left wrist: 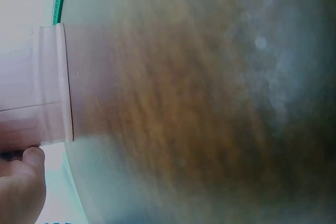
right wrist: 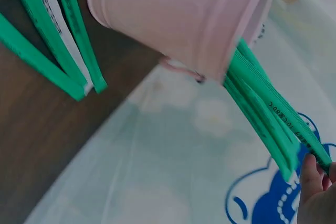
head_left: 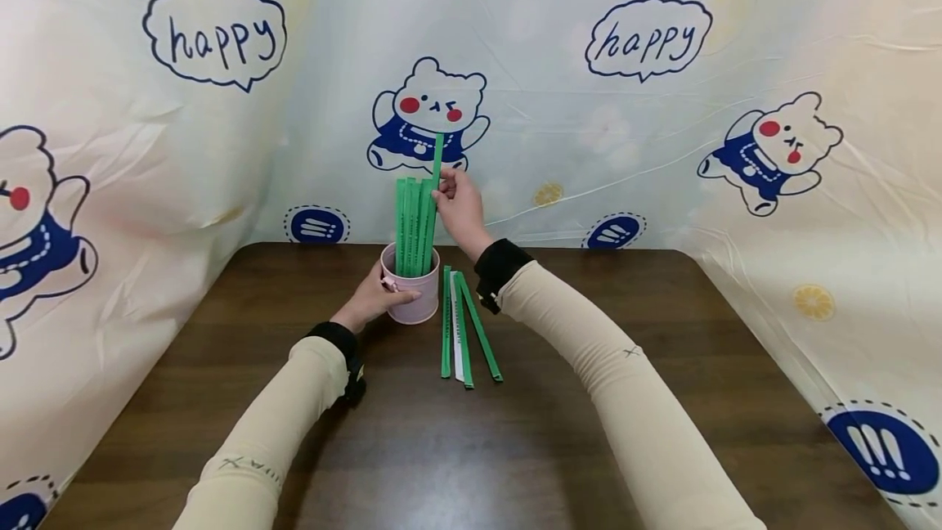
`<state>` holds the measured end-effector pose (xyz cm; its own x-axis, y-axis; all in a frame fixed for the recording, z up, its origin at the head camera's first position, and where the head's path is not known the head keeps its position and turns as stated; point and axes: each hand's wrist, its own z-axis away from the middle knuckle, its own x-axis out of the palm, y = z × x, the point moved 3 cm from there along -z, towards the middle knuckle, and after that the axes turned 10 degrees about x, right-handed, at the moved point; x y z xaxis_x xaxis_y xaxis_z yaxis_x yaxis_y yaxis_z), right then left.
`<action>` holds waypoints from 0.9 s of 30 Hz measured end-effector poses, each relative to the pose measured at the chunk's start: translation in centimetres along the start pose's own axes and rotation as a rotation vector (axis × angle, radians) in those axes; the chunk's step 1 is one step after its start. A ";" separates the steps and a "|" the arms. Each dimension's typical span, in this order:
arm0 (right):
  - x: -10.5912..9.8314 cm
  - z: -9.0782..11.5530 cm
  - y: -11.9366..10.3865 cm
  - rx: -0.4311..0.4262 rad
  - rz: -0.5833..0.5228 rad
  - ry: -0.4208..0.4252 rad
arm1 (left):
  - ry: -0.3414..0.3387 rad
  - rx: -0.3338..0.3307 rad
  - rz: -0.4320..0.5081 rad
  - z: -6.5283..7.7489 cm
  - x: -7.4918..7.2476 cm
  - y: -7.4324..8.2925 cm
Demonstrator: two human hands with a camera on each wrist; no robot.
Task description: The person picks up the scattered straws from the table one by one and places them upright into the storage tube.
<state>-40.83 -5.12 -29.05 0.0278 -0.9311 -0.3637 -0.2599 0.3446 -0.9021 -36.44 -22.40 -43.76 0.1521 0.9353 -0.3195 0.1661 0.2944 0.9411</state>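
A small pink metal bucket [head_left: 414, 307] stands upright near the table's far edge, with a bundle of green paper-wrapped straws [head_left: 412, 223] upright inside. My left hand [head_left: 371, 298] grips the bucket from the left, thumb across its front; the left wrist view shows only part of this hand beside the bucket [left wrist: 31, 85]. Above the rim, my right hand [head_left: 464, 207] pinches one green wrapped straw [head_left: 438, 155] between thumb and fingertips. That straw rises higher than the others, its lower part among them. The right wrist view shows the pinched straw [right wrist: 283, 111] slanting from the bucket's mouth.
Several more wrapped straws lie on the table right of the bucket, among them a white one [head_left: 457, 330] and a splayed green one [head_left: 482, 334]. The brown wooden table [head_left: 441, 464] ends close behind the bucket, where a printed curtain [head_left: 537, 137] hangs.
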 end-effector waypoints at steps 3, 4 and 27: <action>0.5 0.4 1.0 0.018 -0.006 -0.015 | -0.002 -0.003 0.012 0.0 0.1 0.1; 0.7 0.4 1.4 0.025 -0.008 -0.021 | -0.003 -0.005 0.012 0.0 0.1 0.1; 2.3 1.8 6.2 0.125 0.024 -0.077 | 0.026 -0.015 -0.015 0.0 0.2 0.3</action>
<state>-40.66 -4.93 -35.95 0.0980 -0.9122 -0.3978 -0.1397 0.3831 -0.9131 -36.33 -22.13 -43.59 0.1245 0.9354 -0.3310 0.1538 0.3114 0.9377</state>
